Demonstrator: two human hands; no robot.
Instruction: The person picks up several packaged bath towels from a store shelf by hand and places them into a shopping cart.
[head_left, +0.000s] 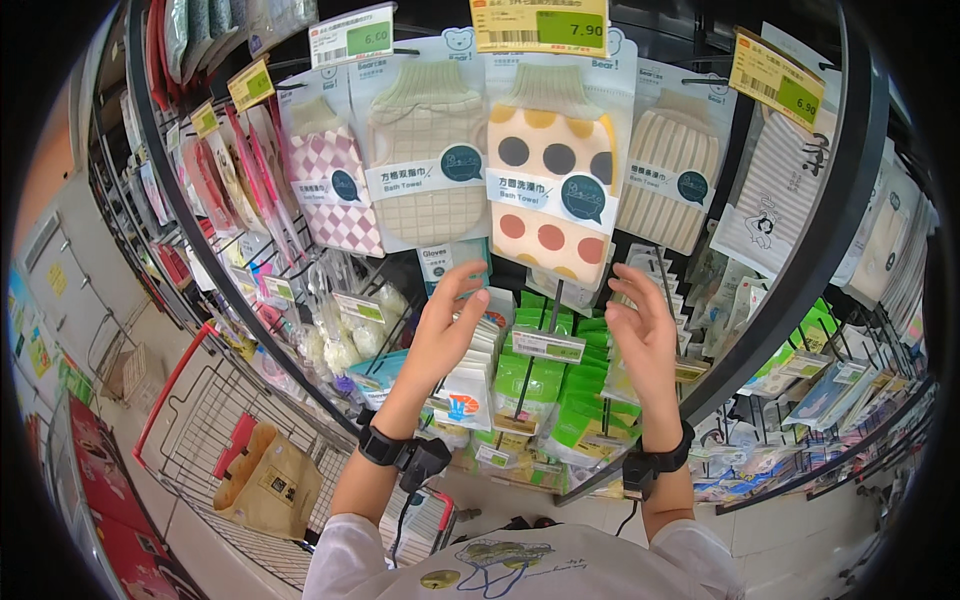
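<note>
Both hands are raised in front of a store rack. My left hand (454, 322) has its fingers apart and holds nothing; it is near the lower left of a packaged bath mitt with dots (551, 169). My right hand (641, 322), also empty with fingers spread, is just right of that pack's lower corner. Beside the dotted mitt hang a beige grid-pattern mitt (427, 172), a purple checkered mitt (335, 187) and a striped mitt (667, 172). Green packs (529, 382) hang on hooks below, between my forearms. A gloves pack (450, 262) is partly covered.
A wire shopping cart (199, 390) stands at lower left, holding a brown paper bag (270, 480) with bread. Price tags such as a yellow one (540, 26) jut out above the packs. A dark rack post (810, 247) curves down on the right; metal hooks stick out around it.
</note>
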